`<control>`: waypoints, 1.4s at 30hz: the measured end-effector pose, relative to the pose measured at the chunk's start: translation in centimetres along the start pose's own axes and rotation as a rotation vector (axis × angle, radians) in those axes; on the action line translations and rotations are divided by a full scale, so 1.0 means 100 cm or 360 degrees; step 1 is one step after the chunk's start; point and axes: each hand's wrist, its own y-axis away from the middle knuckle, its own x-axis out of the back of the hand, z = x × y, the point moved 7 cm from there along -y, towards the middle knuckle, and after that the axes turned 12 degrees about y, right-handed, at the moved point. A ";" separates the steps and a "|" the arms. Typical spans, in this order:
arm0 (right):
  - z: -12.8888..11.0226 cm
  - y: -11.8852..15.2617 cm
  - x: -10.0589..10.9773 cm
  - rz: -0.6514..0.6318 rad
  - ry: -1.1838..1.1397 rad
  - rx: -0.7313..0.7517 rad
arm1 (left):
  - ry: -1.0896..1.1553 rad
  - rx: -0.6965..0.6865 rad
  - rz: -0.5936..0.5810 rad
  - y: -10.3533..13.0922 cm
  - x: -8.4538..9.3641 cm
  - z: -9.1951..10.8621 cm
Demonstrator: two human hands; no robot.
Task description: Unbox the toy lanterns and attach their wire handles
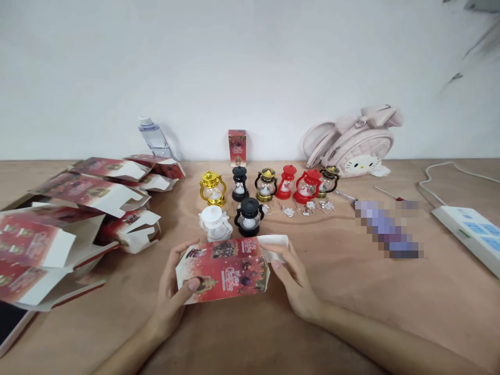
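Red carton, white flap open, contents hidden

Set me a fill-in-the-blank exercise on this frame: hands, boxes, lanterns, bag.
1. The hand at the white flap of the printed box is the person's ____ one.
2. In the front row, the lantern beside the black one is ____.
3. The pile of opened boxes lies on the person's ____ side.
4. The bag with the cat face is pale ____.

Missing words: right; white; left; pink
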 end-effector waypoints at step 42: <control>0.084 -0.056 0.045 0.0449 -0.0995 -0.0453 | -0.0067 -0.0297 0.0185 -0.003 0.010 0.009</control>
